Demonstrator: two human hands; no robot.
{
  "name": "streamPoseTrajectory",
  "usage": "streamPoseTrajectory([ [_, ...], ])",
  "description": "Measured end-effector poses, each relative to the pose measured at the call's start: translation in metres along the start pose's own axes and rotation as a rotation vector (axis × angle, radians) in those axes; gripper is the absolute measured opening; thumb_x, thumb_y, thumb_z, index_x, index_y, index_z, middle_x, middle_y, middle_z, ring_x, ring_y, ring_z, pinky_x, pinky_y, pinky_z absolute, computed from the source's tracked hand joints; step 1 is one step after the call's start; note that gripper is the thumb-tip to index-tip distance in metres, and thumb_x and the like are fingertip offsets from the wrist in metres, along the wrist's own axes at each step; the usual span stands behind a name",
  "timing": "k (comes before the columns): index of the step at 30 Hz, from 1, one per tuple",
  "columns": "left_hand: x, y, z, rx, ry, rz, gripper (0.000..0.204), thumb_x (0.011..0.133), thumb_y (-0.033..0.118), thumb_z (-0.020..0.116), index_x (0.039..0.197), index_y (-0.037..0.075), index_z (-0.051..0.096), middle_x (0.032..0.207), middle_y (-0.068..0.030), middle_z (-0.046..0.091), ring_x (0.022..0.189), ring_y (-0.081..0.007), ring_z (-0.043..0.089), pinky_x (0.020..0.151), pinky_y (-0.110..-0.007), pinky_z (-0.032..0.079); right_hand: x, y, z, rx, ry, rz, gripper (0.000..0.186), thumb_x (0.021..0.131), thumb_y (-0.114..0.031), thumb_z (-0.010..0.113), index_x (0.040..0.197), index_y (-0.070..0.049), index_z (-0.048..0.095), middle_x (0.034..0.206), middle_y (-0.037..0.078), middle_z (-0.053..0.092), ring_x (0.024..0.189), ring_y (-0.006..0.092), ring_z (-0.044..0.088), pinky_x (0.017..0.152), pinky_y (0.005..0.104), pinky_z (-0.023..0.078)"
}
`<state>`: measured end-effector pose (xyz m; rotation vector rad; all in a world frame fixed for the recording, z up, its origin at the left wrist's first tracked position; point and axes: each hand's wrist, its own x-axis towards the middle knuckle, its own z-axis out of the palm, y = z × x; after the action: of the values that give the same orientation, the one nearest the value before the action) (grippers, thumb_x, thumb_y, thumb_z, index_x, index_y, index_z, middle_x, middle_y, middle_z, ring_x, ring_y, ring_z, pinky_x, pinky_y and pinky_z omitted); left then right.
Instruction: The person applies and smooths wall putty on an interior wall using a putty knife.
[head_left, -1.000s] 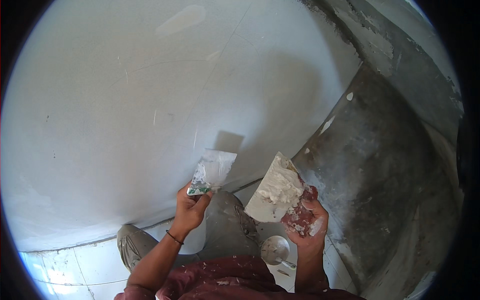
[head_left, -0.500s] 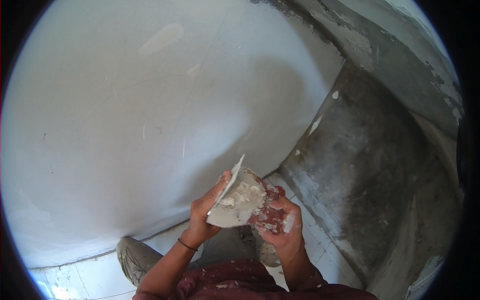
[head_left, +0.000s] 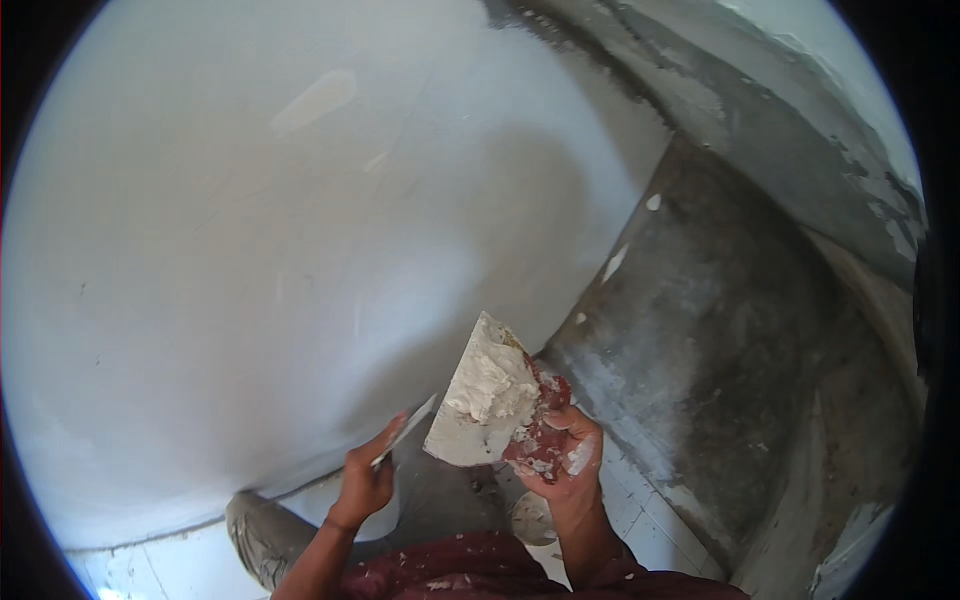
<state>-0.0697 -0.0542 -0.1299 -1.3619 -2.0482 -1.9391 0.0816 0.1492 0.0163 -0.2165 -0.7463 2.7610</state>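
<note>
My right hand [head_left: 572, 465] grips the plaster-crusted red handle [head_left: 540, 440] of a wide putty knife. Its broad blade [head_left: 465, 445] faces up and to the left, carrying a heap of off-white putty [head_left: 492, 385]. To the left, my left hand [head_left: 368, 484] pinches a thin, flat, pale scraper [head_left: 408, 430], seen nearly edge-on. A small gap separates this scraper from the putty knife's blade. Dried white putty marks my right thumb area.
A smooth pale wall [head_left: 250, 250] fills the left and middle. Rough dark grey cement [head_left: 710, 320] covers the right side. White floor tiles [head_left: 180, 565] show below, around my legs. A round beige thing [head_left: 533, 518], partly hidden, lies beneath my right wrist.
My left hand has drawn the scraper away from the putty knife's blade, down and to the left. Putty now sits heaped nearer the blade's upper part. My right hand has barely moved.
</note>
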Motion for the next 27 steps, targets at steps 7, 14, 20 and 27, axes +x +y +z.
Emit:
streamPoseTrajectory([
  [7, -0.051, 0.014, -0.063, -0.443, 0.112, -0.392, 0.032, 0.088, -0.010, 0.056, 0.117, -0.006, 0.068, 0.107, -0.0052, 0.073, 0.094, -0.0107, 0.064, 0.083, -0.026, 0.051, 0.008, -0.054, -0.038, 0.044, -0.055, -0.288, 0.051, 0.082, -0.007, 0.060, 0.133, -0.010, 0.062, 0.132, 0.016, 0.065, 0.118, 0.0365, 0.064, 0.071, 0.0455, 0.065],
  [14, -0.062, 0.049, -0.125, -0.734, 0.394, -0.271, 0.052, 0.080, -0.006, 0.065, 0.131, -0.007, 0.055, 0.123, -0.0147, 0.067, 0.110, -0.0265, 0.067, 0.098, -0.039, 0.052, 0.042, -0.139, -0.052, -0.045, -0.068, -0.656, 0.059, 0.080, -0.007, 0.062, 0.138, -0.012, 0.058, 0.138, 0.017, 0.061, 0.127, 0.0421, 0.058, 0.097, 0.0523, 0.056],
  [20, -0.075, 0.052, -0.151, -0.553, 0.348, -0.231, 0.042, 0.093, 0.001, 0.063, 0.133, -0.008, 0.059, 0.114, -0.0154, 0.070, 0.111, -0.0242, 0.066, 0.097, -0.038, 0.051, 0.054, -0.241, -0.057, -0.179, -0.137, -1.019, 0.059, 0.081, -0.009, 0.063, 0.139, -0.013, 0.056, 0.140, 0.017, 0.060, 0.126, 0.0450, 0.058, 0.101, 0.0565, 0.051],
  [27, -0.077, 0.036, -0.144, -0.645, 0.311, -0.349, 0.044, 0.089, 0.001, 0.069, 0.131, -0.007, 0.057, 0.121, -0.0129, 0.066, 0.108, -0.0225, 0.065, 0.094, -0.037, 0.053, 0.032, -0.426, -0.062, -0.257, -0.210, -1.231, 0.048, 0.090, -0.018, 0.055, 0.138, -0.014, 0.057, 0.138, 0.015, 0.061, 0.121, 0.0420, 0.060, 0.101, 0.0597, 0.052],
])
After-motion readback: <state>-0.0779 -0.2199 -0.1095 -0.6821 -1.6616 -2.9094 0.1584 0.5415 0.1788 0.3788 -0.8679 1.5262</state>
